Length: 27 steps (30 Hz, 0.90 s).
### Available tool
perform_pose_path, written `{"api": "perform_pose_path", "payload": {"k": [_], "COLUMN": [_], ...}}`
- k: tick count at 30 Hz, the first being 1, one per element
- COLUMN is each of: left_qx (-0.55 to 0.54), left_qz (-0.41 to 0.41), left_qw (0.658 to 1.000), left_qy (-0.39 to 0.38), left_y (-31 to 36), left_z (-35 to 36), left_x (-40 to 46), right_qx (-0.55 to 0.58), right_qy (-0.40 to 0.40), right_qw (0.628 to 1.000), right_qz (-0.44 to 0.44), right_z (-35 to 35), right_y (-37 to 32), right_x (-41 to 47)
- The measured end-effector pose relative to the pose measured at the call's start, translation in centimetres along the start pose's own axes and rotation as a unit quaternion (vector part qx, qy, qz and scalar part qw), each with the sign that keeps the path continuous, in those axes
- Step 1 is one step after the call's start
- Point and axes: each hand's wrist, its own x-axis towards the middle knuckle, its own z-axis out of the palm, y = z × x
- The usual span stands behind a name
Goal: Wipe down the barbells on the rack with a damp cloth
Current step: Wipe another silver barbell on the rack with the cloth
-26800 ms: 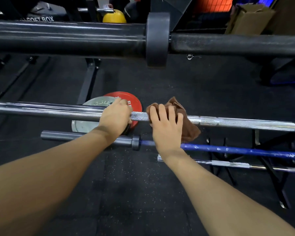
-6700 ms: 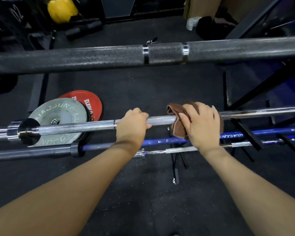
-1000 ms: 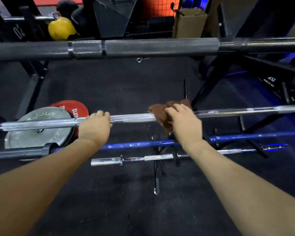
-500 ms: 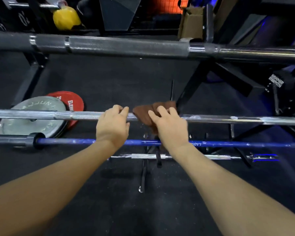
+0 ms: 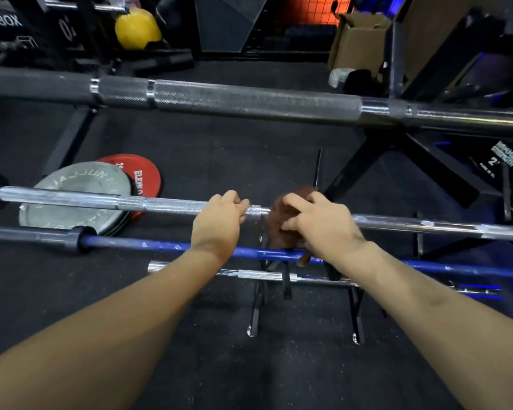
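Blur smears the brown cloth [image 5: 282, 223], so its folds are hard to make out, and most of it is hidden under the right hand [image 5: 323, 224]. Only a bunched part shows to the left of the fingers, plus a small corner hanging below the grip. Both ends of the chrome knurled barbell [image 5: 166, 206] run out of view, and the stretch under the cloth cannot be seen. The black steel rack [image 5: 365, 161] is cut off at the right edge.

The right hand clenches the cloth against the chrome barbell, fingers curled over the top of it. The left hand [image 5: 218, 220] grasps the same bar just to the left of the cloth, fingers wrapped over it, with a short bare piece of knurling between the two hands.

Below the grip runs a blue barbell [image 5: 148, 245] with a dark collar, and lower again a thinner short chrome bar [image 5: 249, 274]. Above and beyond the grip lies a thick dark grey knurled barbell [image 5: 234, 99]. Left of the grip, on the black rubber floor [image 5: 219, 149], a grey weight plate [image 5: 77, 199] overlaps a red weight plate [image 5: 144, 176]. Far beyond, a brown cardboard box [image 5: 356, 39] stands open, its contents not visible.
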Motion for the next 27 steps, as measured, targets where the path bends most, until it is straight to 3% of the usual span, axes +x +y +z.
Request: {"api": "perform_pose_path", "payload": {"k": [3,6,12,17,27], "left_qx": [0.001,-0.007,0.033,0.027,0.028], "left_qz": [0.004,-0.007,0.018,0.011,0.007], "left_qw": [1.0,1.0,0.999,0.999,0.999], "left_qy": [-0.007,-0.011,-0.018,-0.036,-0.022], "left_y": [0.0,0.4,0.5,0.4,0.5], "left_z": [0.1,0.0,-0.4,-0.8,-0.5], "left_x": [0.2,0.4,0.0,0.2,0.1], "right_qx": [0.004,-0.007,0.062,0.033,0.059], "right_qy": [-0.044,-0.03,-0.002,-0.039,-0.024], "right_qw": [0.997,0.995,0.997,0.994,0.991], "right_qz": [0.06,0.094,0.039,0.092,0.114], "right_z": [-0.2,-0.4,-0.4,-0.9,-1.0], "right_y": [0.7,-0.1,-1.8,0.4,0.1], "right_x": [-1.1,-0.7,1.2,-0.2,0.3]}}
